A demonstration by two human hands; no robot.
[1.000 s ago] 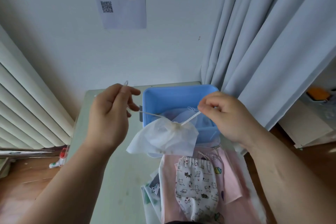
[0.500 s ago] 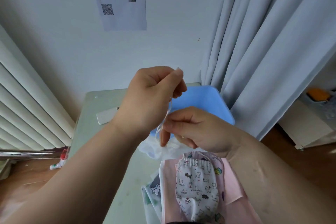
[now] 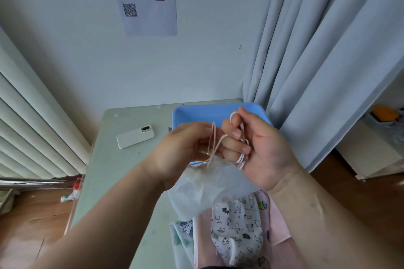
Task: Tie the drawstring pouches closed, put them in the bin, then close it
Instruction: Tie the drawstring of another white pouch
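left hand (image 3: 181, 148) has dropped from above the right to level with it and pinches the cord (image 3: 214, 137). right hand (image 3: 260, 148) curls its fingers through cord loops. white pouch (image 3: 205, 192) hangs below both, before the bin (image 3: 196, 113). cat-print pouch (image 3: 237, 227) lies on the table (image 3: 113, 172).

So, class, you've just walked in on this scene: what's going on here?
A person is tying a white pouch closed. Both hands work its drawstring: the left hand pinches a loop, and the right hand has it wound round its fingers. The pouch hangs below the hands, in front of the blue bin. A cat-print pouch lies on pink cloth nearer the person, not yet in the bin. A phone lies on the table.
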